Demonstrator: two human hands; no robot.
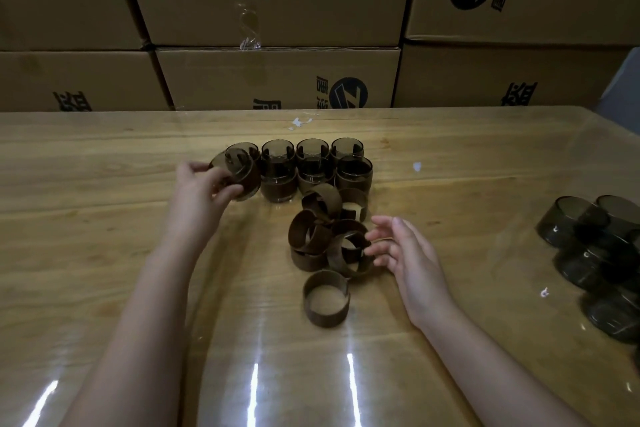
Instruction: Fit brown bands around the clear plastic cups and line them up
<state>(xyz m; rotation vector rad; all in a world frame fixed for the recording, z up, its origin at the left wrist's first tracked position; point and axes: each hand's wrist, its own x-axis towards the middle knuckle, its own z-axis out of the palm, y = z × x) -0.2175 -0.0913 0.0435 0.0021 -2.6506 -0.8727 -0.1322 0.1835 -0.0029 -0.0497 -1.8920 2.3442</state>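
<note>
Left hand: fingers and thumb curled round a banded cup, gripping it by the side. The cup is tilted, mouth facing back toward the person, and it's at the left end of the lined-up cups.

Lined-up cups sit just right of the left hand in two rows, one behind the other. They're upright, packed side by side, each with a brown band round the lower body. The held cup overlaps the back row's left-end cup; can't tell whether they touch.

Right hand: fingers apart and relaxed, holding nothing, palm turned left. Fingertips are just beside the pile of brown bands; can't tell whether they touch.

The pile lies between the two hands, just in front of the lined-up cups. The bands are loose, some on edge, some leaning on each other. A single band stands on edge apart from the pile, nearer the person, left of the right wrist.

Bare cups, dark-tinted and without bands, are clustered well off to the right of the right hand, by the bench edge.

The bench is wood under a glossy clear cover. Cardboard boxes are stacked behind it, beyond both hands.
</note>
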